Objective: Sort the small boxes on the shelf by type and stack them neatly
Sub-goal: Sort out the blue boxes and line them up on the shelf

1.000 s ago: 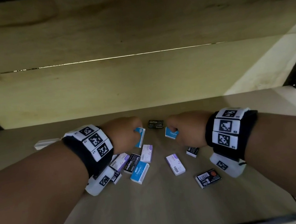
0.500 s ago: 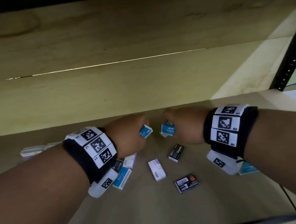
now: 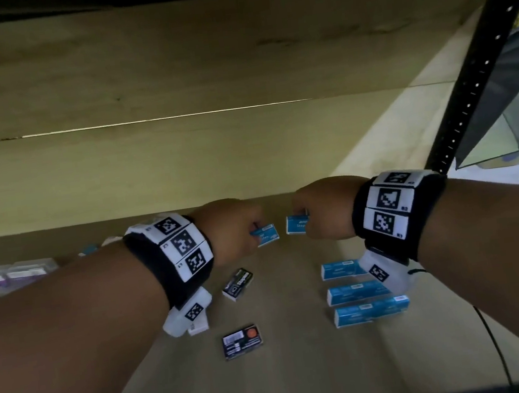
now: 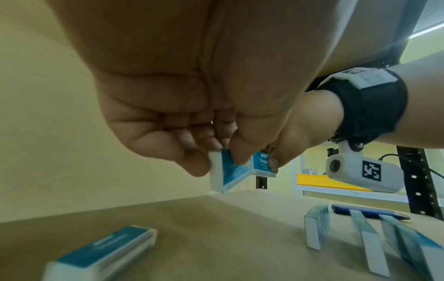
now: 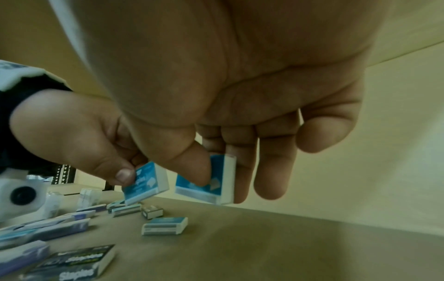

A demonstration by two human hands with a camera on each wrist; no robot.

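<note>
2 blue boxes are held side by side above the shelf. One blue box is pinched by the left hand, the other blue box by the right hand.

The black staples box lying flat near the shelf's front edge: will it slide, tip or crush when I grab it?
The flat black cardboard staples box lies on its broad face, so tipping seems unlikely. The smooth wooden shelf suggests it would slide if pushed. It looks rigid; staples probably make it heavy for its size.
</note>
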